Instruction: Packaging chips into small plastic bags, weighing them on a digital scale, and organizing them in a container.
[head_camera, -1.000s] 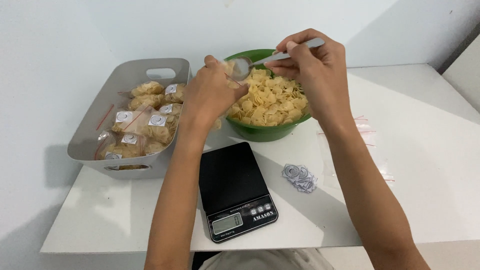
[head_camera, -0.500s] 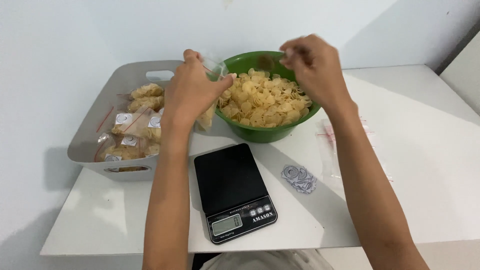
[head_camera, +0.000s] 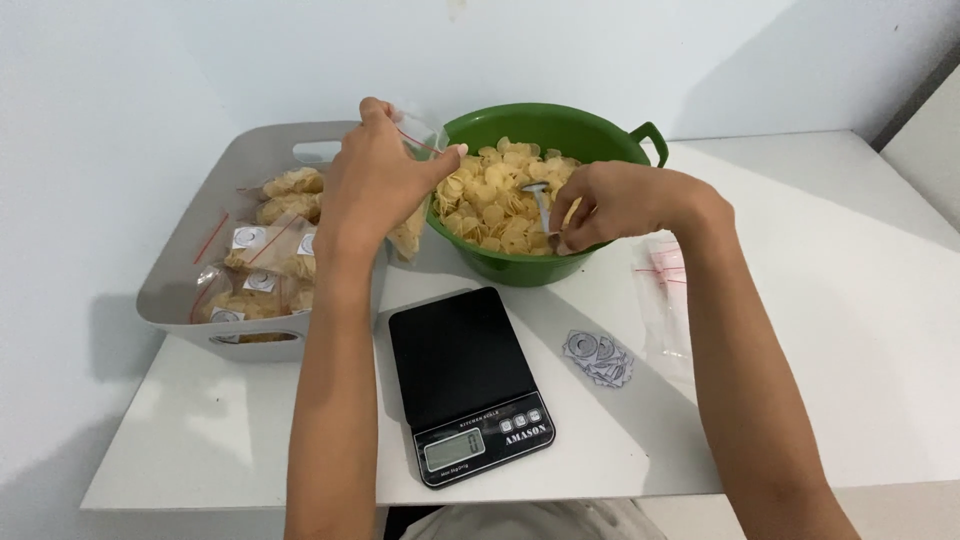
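Grey tray: a grey plastic handled tray (head_camera: 190, 270) stood at the left of the white worktop (head_camera: 850, 330), filled with small clear sealed bags of pale chips (head_camera: 275, 235), each with a round label.
Left hand: the left hand (head_camera: 378, 185) was clamped on a clear zip bag with a red strip (head_camera: 412, 225), partly filled with chips, beside the bowl's left rim.
Green bowl: a round green plastic bowl (head_camera: 520, 265) held a heap of pale round chips (head_camera: 490, 200).
Right hand: the right hand (head_camera: 615, 205) was closed around a metal spoon (head_camera: 540, 200) dipped into the chips.
Scale: a black digital kitchen scale (head_camera: 465, 380) lay bare in front.
Right side: round paper stickers (head_camera: 598, 357), then empty clear zip bags (head_camera: 665, 290).
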